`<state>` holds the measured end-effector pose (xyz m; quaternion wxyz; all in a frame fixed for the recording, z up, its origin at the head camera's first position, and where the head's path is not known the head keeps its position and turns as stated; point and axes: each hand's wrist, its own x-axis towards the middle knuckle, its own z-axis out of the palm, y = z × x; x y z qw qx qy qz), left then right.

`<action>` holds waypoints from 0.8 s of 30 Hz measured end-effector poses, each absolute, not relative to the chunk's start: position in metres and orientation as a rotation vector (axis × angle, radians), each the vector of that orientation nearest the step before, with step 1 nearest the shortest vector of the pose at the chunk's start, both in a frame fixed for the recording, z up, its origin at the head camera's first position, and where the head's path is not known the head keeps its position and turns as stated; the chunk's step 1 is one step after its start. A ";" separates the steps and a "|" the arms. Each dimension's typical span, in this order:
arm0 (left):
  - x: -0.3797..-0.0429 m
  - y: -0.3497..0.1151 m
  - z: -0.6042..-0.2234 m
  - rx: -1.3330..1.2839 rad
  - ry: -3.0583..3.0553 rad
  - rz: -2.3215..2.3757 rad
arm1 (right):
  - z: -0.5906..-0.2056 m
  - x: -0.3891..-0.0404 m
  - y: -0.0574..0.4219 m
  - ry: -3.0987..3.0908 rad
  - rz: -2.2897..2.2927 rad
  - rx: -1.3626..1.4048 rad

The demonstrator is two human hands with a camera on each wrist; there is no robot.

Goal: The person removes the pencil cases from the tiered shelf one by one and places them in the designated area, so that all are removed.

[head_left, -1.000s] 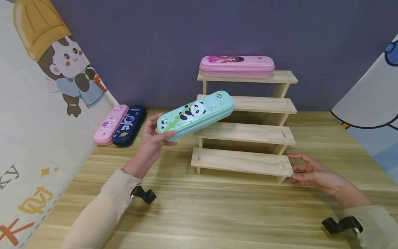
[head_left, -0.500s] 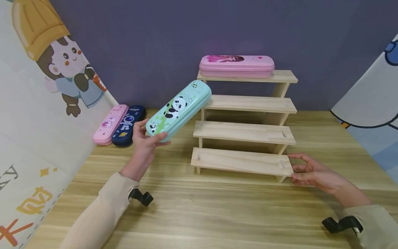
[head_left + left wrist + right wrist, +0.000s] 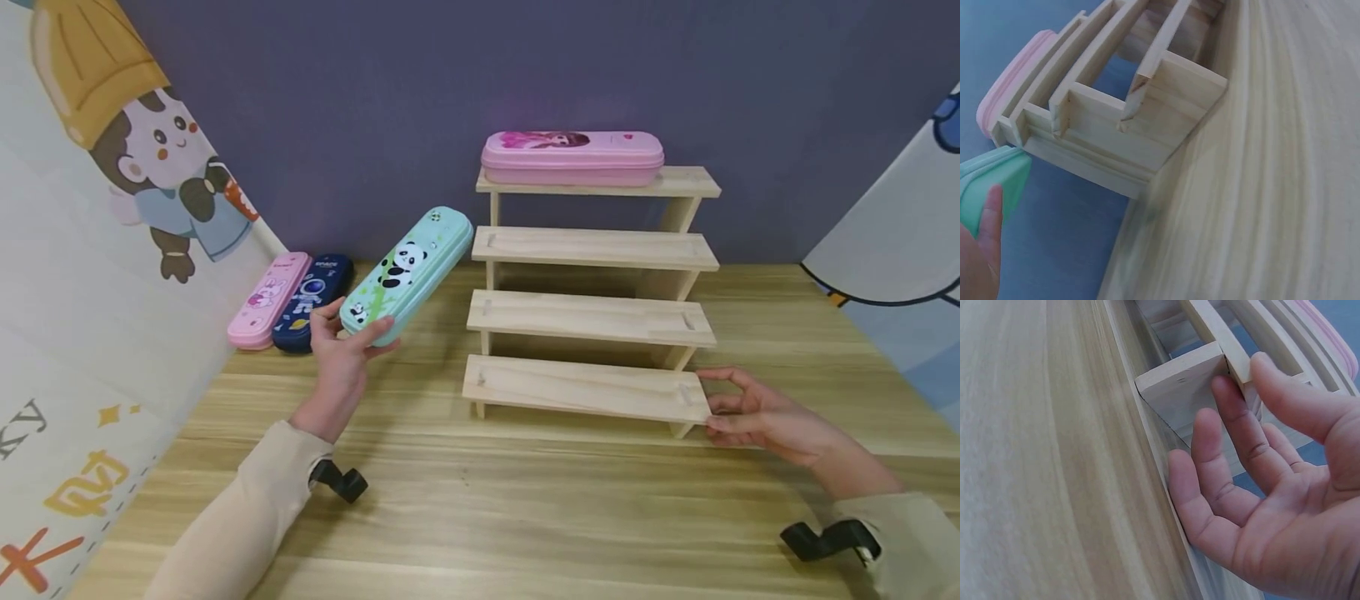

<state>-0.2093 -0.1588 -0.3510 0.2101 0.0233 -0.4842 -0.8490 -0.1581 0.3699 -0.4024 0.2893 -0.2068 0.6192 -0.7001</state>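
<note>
My left hand grips the near end of a mint-green pencil case with pandas on its lid. The case is held up at a slant, left of a wooden stepped shelf. In the left wrist view, a finger lies along the side of the green case. My right hand pinches the right end of the shelf's lowest board; the right wrist view has the thumb above the board's end and a finger beneath it. A pink pencil case with a girl on its lid lies on the top board.
A pink pencil case and a dark blue space pencil case lie side by side at the table's back left. The wooden table meets a dark wall behind. Printed cartoon sheets hang at both sides.
My left hand has drawn the green pencil case leftward, away from in front of the shelf, and turned it to a steeper slant. The right hand stays at the lowest board.
</note>
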 end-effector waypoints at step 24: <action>-0.219 -0.170 -0.377 0.394 -1.427 -2.349 | -0.401 -0.158 0.370 1.696 -1.848 -0.530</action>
